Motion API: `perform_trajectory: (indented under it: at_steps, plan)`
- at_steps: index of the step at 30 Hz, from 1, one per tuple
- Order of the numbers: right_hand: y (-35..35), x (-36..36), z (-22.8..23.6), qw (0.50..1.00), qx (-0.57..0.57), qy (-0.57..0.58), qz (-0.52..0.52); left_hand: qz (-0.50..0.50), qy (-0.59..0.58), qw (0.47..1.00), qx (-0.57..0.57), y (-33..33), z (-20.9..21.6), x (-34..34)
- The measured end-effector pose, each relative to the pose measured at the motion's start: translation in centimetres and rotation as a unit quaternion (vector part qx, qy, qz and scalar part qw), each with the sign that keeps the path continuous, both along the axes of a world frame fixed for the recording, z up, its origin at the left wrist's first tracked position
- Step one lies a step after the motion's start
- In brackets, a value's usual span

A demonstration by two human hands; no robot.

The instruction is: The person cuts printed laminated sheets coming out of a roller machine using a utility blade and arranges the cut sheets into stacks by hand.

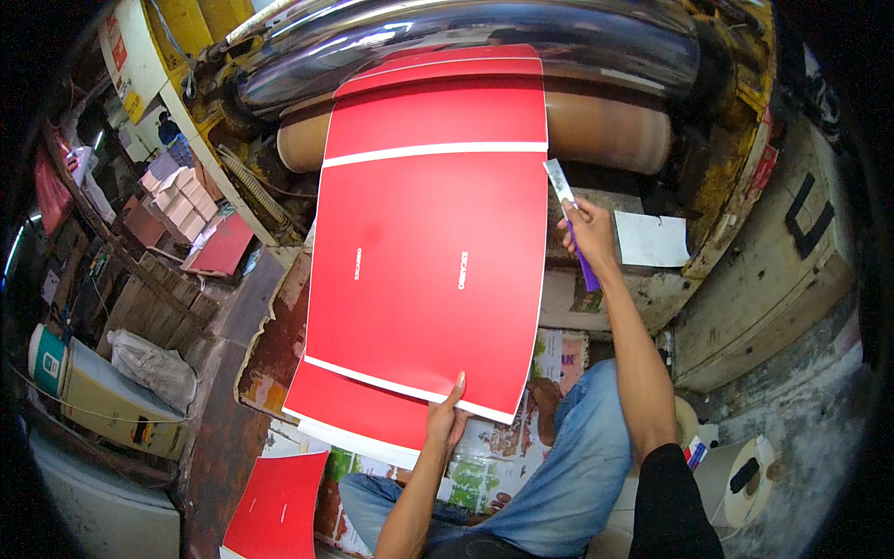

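At six o'clock, red sheet [424, 238] is pinched by left hand [449, 422]; at two, purple-handled blade [585, 258] is gripped by right hand [593, 235].

A scuffed pale cabinet [736, 307] stands right, wooden boards [166, 306] and a stained floor [216, 396] left

We were in a workshop for printed sheets: beyond our right hand [589, 238] stood a yellow-framed machine [610, 130] with a shiny roller [624, 56]; a red sheet [428, 252] stretched from it toward our left hand [447, 424], pale stacks [183, 207] far left.
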State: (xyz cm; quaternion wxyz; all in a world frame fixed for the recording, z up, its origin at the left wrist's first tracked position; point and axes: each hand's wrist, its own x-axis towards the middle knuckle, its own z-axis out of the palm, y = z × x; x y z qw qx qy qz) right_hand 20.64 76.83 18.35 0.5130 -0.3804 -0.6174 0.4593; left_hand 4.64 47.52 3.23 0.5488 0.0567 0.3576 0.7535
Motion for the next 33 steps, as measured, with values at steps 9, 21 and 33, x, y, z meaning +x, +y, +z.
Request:
perform_trajectory:
  at_steps: [9, 21, 33]
  plan:
    - [3.7, -0.7, 2.4, 0.999, 0.037, -0.028, -0.012, -0.021, -0.019, 0.999, -0.024, -5.2, 0.0, 1.1]
    - [2.4, 0.7, 1.1, 0.948, 0.230, -0.209, -0.071, -0.018, -0.025, 0.998, -0.062, -10.1, 0.5, 1.4]
    - [-2.3, 0.0, 5.4, 0.863, 0.422, -0.276, 0.027, 0.010, 0.103, 0.988, -0.117, -18.4, -0.4, 1.5]
